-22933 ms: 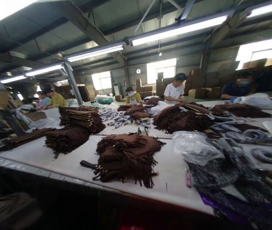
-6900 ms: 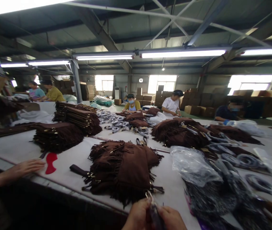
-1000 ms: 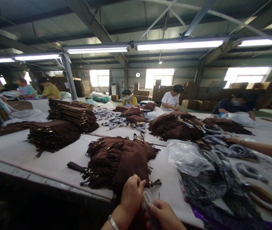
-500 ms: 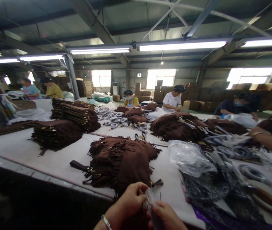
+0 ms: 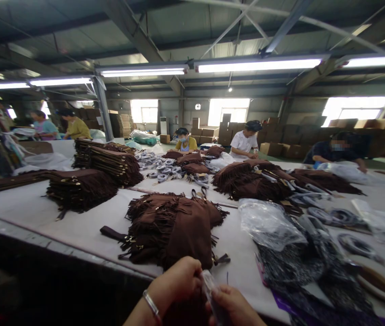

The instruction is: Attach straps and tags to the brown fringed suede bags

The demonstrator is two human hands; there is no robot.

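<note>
A small clear plastic piece is pinched between left hand and right hand, both closed on it, at 6 o'clock, just before the near brown fringed pile. What the piece is cannot be told. It is best worked with fingertips close together and kept over the white table, clear of the fringe. Counted: two hands, one bracelet, four nearer fringed piles, one clear bag bundle at 3 o'clock, five co-workers at 12 o'clock.
</note>
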